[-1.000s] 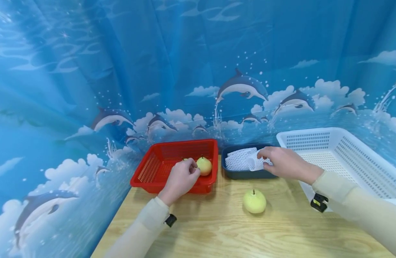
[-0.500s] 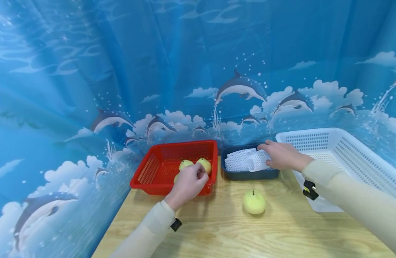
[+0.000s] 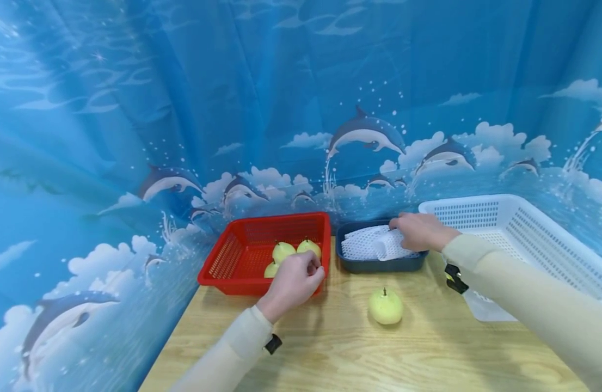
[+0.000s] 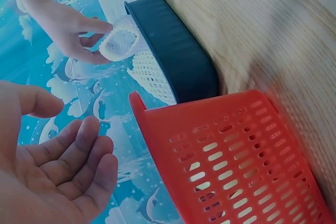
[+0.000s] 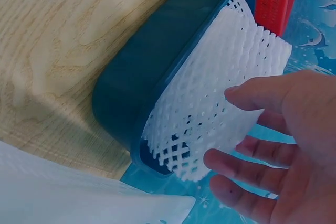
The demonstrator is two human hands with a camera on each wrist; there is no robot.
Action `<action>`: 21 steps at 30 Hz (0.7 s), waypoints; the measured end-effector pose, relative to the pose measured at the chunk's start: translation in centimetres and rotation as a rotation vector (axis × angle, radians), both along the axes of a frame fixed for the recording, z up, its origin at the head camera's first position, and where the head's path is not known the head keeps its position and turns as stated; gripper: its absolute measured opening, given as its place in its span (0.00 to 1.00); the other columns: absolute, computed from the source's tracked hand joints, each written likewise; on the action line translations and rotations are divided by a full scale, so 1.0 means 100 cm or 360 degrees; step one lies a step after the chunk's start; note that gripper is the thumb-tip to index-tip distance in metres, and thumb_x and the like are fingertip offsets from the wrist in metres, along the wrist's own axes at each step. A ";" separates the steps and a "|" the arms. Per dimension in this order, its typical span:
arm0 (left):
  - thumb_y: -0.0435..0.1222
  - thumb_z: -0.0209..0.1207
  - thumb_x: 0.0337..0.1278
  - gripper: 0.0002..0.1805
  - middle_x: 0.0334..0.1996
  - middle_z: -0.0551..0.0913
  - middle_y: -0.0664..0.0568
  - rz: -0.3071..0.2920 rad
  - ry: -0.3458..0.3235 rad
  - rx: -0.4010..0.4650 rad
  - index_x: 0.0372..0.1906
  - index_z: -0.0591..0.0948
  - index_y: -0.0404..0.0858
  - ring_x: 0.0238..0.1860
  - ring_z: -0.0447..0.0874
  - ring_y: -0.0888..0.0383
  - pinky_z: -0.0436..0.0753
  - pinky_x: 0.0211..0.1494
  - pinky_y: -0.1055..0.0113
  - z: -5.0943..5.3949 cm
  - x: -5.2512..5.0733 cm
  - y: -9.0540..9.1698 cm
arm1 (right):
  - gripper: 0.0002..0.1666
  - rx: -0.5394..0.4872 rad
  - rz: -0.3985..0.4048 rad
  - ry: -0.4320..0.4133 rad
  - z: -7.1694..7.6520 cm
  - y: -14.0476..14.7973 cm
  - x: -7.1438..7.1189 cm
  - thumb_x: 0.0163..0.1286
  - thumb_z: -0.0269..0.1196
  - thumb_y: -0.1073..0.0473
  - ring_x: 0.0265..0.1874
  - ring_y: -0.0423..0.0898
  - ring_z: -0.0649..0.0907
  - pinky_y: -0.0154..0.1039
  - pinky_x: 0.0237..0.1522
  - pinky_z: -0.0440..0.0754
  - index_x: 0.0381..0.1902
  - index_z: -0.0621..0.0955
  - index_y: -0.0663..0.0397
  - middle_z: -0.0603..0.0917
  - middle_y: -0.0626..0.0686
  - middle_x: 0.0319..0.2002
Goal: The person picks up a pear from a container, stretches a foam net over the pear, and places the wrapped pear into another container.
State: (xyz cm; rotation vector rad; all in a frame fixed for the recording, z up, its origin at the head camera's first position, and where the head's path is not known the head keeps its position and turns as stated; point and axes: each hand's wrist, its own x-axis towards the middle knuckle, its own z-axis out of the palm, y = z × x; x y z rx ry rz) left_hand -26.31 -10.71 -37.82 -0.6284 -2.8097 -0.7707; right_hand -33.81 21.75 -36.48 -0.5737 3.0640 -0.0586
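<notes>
My left hand (image 3: 293,280) is over the near right corner of the red basket (image 3: 220,280). In the left wrist view its fingers curl loosely around nothing. Several yellow-green pears (image 3: 283,251) lie in that basket, partly hidden by the hand. White foam net sleeves (image 3: 364,243) fill a dark blue tray (image 3: 379,265). At the tray's right end is my right hand (image 3: 421,231), its thumb and fingers spread beside the nearest foam net sleeve (image 5: 210,87); whether the fingertips touch it is hard to tell. One pear (image 3: 386,306) stands on the table in front of the tray.
A large white basket (image 3: 477,207) stands at the right, partly behind the right arm. The wooden table (image 3: 330,354) stretches toward the front. A blue curtain (image 3: 281,109) with dolphins hangs close behind the containers.
My left hand has drawn right and slightly toward me, uncovering more pears. The right hand has let go of the foam net sleeve; that wrist has swung left.
</notes>
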 end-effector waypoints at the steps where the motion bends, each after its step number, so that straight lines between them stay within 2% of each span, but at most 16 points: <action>1: 0.41 0.61 0.61 0.05 0.20 0.76 0.58 0.0006 -0.0011 0.0000 0.32 0.77 0.49 0.23 0.73 0.61 0.74 0.26 0.68 0.000 0.001 0.001 | 0.24 0.0013 0.0005 0.0002 0.000 -0.001 -0.001 0.62 0.62 0.67 0.36 0.51 0.83 0.38 0.18 0.67 0.58 0.82 0.54 0.81 0.64 0.56; 3: 0.41 0.62 0.61 0.05 0.21 0.77 0.59 0.0015 -0.0024 -0.0004 0.32 0.78 0.49 0.23 0.74 0.61 0.75 0.26 0.68 0.000 0.001 0.002 | 0.16 0.0021 0.0009 -0.0006 0.000 -0.001 -0.002 0.63 0.60 0.68 0.29 0.47 0.78 0.38 0.20 0.65 0.48 0.84 0.55 0.83 0.58 0.43; 5: 0.41 0.62 0.62 0.05 0.21 0.77 0.59 0.0024 -0.0030 -0.0013 0.32 0.78 0.49 0.24 0.74 0.61 0.75 0.26 0.68 0.000 0.002 0.004 | 0.09 0.0019 0.0012 -0.0010 0.000 -0.002 -0.004 0.65 0.57 0.69 0.24 0.45 0.71 0.38 0.21 0.62 0.38 0.83 0.55 0.78 0.53 0.31; 7: 0.41 0.63 0.62 0.05 0.21 0.77 0.58 0.0021 -0.0034 -0.0013 0.32 0.78 0.49 0.23 0.74 0.61 0.75 0.26 0.68 0.000 0.003 0.005 | 0.10 0.0002 0.0020 0.0007 0.000 -0.001 -0.003 0.66 0.55 0.69 0.22 0.43 0.68 0.38 0.21 0.61 0.34 0.82 0.54 0.75 0.50 0.27; 9: 0.41 0.63 0.62 0.05 0.21 0.76 0.58 0.0016 -0.0032 -0.0018 0.33 0.78 0.49 0.23 0.74 0.61 0.74 0.25 0.69 -0.001 0.003 0.007 | 0.11 -0.0024 0.0033 0.0036 0.000 0.000 -0.002 0.67 0.54 0.69 0.20 0.43 0.69 0.37 0.21 0.64 0.35 0.83 0.56 0.78 0.51 0.27; 11: 0.41 0.63 0.62 0.05 0.20 0.76 0.58 0.0004 -0.0021 -0.0020 0.32 0.78 0.49 0.23 0.73 0.61 0.73 0.25 0.69 -0.001 0.003 0.009 | 0.13 -0.0043 0.0058 0.0094 0.003 0.001 0.001 0.68 0.54 0.68 0.22 0.43 0.76 0.37 0.21 0.71 0.40 0.85 0.58 0.85 0.55 0.34; 13: 0.41 0.63 0.62 0.05 0.20 0.76 0.58 -0.0004 -0.0003 -0.0028 0.32 0.78 0.49 0.23 0.73 0.62 0.73 0.25 0.70 -0.002 0.003 0.010 | 0.14 -0.0069 0.0089 0.0152 0.006 0.001 0.004 0.69 0.55 0.68 0.24 0.44 0.81 0.38 0.22 0.75 0.45 0.85 0.61 0.87 0.59 0.39; 21: 0.41 0.62 0.62 0.04 0.22 0.76 0.59 -0.0041 -0.0028 -0.0001 0.34 0.79 0.48 0.25 0.72 0.62 0.73 0.27 0.70 -0.003 0.003 0.015 | 0.08 -0.0199 0.0180 0.0294 0.025 -0.003 0.025 0.72 0.59 0.64 0.19 0.41 0.73 0.37 0.20 0.67 0.43 0.85 0.57 0.85 0.54 0.34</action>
